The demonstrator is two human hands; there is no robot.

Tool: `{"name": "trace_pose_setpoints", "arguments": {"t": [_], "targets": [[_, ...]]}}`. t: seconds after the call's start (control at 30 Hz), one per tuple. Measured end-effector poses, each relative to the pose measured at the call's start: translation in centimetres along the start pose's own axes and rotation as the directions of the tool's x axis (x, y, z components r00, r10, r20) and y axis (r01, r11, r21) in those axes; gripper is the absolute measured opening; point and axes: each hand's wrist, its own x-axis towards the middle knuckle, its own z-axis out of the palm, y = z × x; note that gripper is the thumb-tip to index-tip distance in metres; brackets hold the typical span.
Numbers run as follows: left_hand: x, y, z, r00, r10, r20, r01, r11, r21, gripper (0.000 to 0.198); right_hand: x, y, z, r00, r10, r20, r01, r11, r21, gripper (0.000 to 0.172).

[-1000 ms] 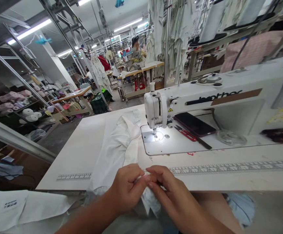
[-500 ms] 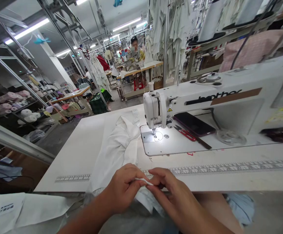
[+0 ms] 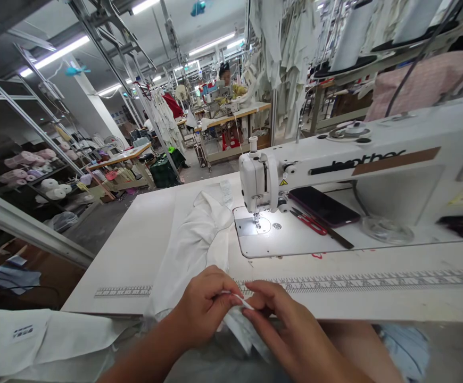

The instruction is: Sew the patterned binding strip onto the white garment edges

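Observation:
A white garment piece lies bunched on the table left of the sewing machine and hangs over the front edge toward my lap. My left hand pinches a folded edge of this white fabric between thumb and forefinger. Close beside it, my right hand has its thumb and fingertips at the end of the same narrow fold, its fingers curled. Both hands are at the table's front edge, in front of the needle area. The rest of the cloth below them is partly hidden by my hands.
Red-handled thread snips and a dark phone lie on the machine bed, near a clear round dish. A printed ruler runs along the front edge. More white fabric is at lower left. Another person sits farther back.
The view has shifted slightly, so the machine and table appear a little farther right. My hands keep the fabric edge; my right fingertips have opened slightly and slid down along the fold.

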Motion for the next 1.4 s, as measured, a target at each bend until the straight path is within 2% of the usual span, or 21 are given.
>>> {"name": "trace_pose_setpoints", "arguments": {"t": [0.17,0.23,0.33,0.4,0.53,0.67,0.73,0.77,0.83,0.87,0.93,1.0,1.07,1.17,1.27,1.4], "targets": [[0.1,-0.2,-0.7,0.997,-0.066,0.045,0.064,0.997,0.030,0.009,-0.4,0.0,0.1,1.000,0.031,0.001,-0.031,0.998,0.059,0.023],[0.0,-0.5,-1.1,0.987,-0.136,0.087,0.133,0.991,0.032,0.008,-0.5,0.1,0.1,0.997,0.077,0.012,-0.078,0.994,0.076,0.021],[-0.3,-0.8,-1.2,0.959,-0.273,0.078,0.276,0.961,-0.033,0.019,-0.4,0.3,0.0,0.985,0.157,0.077,-0.164,0.982,0.098,0.021],[-0.5,-0.7,-1.0,0.944,-0.327,0.056,0.330,0.940,-0.083,0.029,0.0,0.2,-0.1,0.974,0.191,0.122,-0.204,0.973,0.106,0.024],[-0.4,0.1,-0.2,0.955,-0.285,0.077,0.289,0.956,-0.043,0.032,0.9,-0.6,-0.4,0.981,0.180,0.068,-0.185,0.980,0.076,0.031],[-0.3,0.4,0.2,0.959,-0.268,0.090,0.270,0.963,-0.017,0.031,1.3,-1.6,-1.0,0.993,0.100,0.059,-0.105,0.990,0.098,0.023],[-0.5,0.0,0.1,0.946,-0.312,0.093,0.315,0.949,-0.022,0.030,1.5,-1.2,-2.1,0.995,0.098,0.022,-0.100,0.991,0.089,0.021],[-0.6,-0.3,0.0,0.936,-0.339,0.090,0.342,0.939,-0.021,0.029,1.7,-0.6,-3.0,0.995,0.099,-0.018,-0.099,0.995,0.020,0.021],[-0.7,-0.8,-0.2,0.922,-0.378,0.082,0.380,0.925,-0.012,0.027,2.2,1.3,-5.6,0.990,0.078,-0.117,-0.103,0.968,-0.227,0.022],[-0.7,-1.0,-0.2,0.919,-0.386,0.082,0.388,0.922,-0.005,0.027,2.5,2.5,-7.2,0.983,0.059,-0.177,-0.133,0.886,-0.444,0.021],[-0.4,-1.2,-0.1,0.918,-0.384,0.096,0.386,0.923,-0.002,0.028,3.3,4.9,-10.3,0.960,0.046,-0.277,-0.203,0.795,-0.571,0.019],[0.0,-1.0,0.2,0.923,-0.369,0.113,0.373,0.928,-0.012,0.029,4.2,6.8,-12.8,0.955,0.017,-0.297,-0.211,0.740,-0.638,0.019],[0.4,-0.7,0.6,0.926,-0.364,0.105,0.369,0.929,-0.031,0.031,5.0,8.0,-13.9,0.968,-0.015,-0.252,-0.164,0.720,-0.674,0.020],[0.8,-0.5,0.8,0.931,-0.350,0.103,0.359,0.928,-0.096,0.033,5.9,8.1,-13.2,0.986,-0.057,-0.159,-0.066,0.736,-0.674,0.022],[0.8,-0.7,0.6,0.936,-0.331,0.120,0.346,0.927,-0.144,0.035,6.0,7.0,-10.7,0.992,-0.094,-0.080,0.027,0.795,-0.606,0.024],[0.6,-1.1,0.4,0.951,-0.290,0.106,0.305,0.936,-0.173,0.045,5.3,4.1,-6.8,0.985,-0.131,0.108,0.166,0.887,-0.432,0.030]]}}
